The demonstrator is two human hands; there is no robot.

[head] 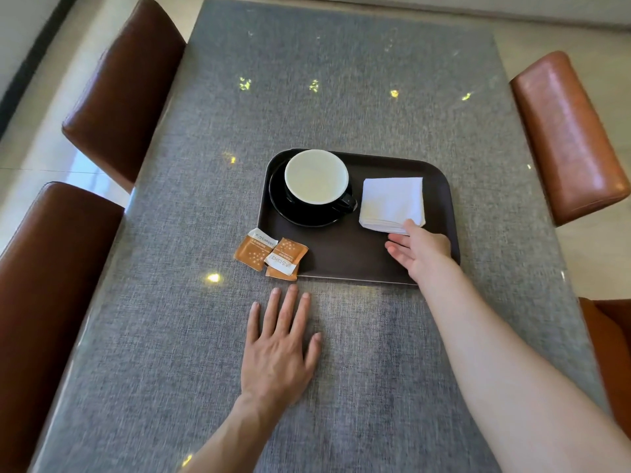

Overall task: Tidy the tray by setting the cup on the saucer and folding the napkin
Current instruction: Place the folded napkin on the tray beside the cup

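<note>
Head view, right hand [421, 249] touching napkin [392, 203] edge

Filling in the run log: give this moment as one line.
cup: on saucer | napkin: folded, on tray | right hand: open, touching napkin | left hand: flat on table

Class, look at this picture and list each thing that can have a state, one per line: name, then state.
cup: upright, empty, on the saucer
saucer: on the tray
napkin: folded, on the tray
tray: flat on the table
sachets: beside the tray, one overlapping its corner
left hand: flat on the table
right hand: open, touching the napkin
</note>
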